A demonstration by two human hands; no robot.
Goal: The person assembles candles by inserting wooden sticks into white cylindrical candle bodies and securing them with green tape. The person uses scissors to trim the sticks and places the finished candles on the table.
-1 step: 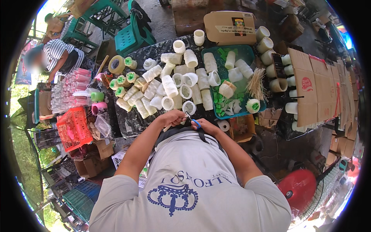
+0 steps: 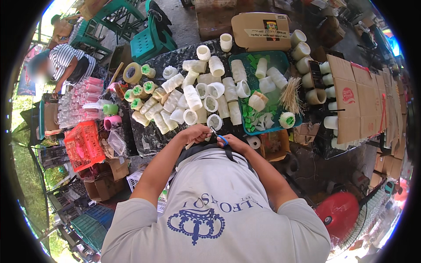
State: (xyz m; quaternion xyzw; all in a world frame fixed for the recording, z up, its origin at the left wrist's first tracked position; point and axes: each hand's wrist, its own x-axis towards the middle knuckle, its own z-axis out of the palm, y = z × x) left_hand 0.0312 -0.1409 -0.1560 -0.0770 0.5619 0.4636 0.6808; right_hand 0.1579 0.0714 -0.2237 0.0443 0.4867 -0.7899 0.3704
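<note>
My right hand (image 2: 234, 143) grips a pair of scissors (image 2: 223, 140) by their blue handles, close to my waist at the table's near edge. The blades point left toward my left hand (image 2: 198, 133). That hand is closed, pinching a thin pale strip (image 2: 190, 144) whose end sticks out below the fingers; its kind is too small to make out. Just beyond both hands stands a hollow white wax-like cylinder (image 2: 214, 122). Many similar cylinders (image 2: 192, 97) lie or stand across the black table (image 2: 142, 131), several with green inside (image 2: 149, 87).
A teal tray (image 2: 232, 59) holds cylinders, green pieces and a bundle of thin sticks (image 2: 290, 96). Left are a tape roll (image 2: 132, 73) and a red crate (image 2: 84, 146). Cardboard (image 2: 357, 98) stands right, a red fan (image 2: 337, 215) lower right. A person in stripes (image 2: 72, 61) works far left.
</note>
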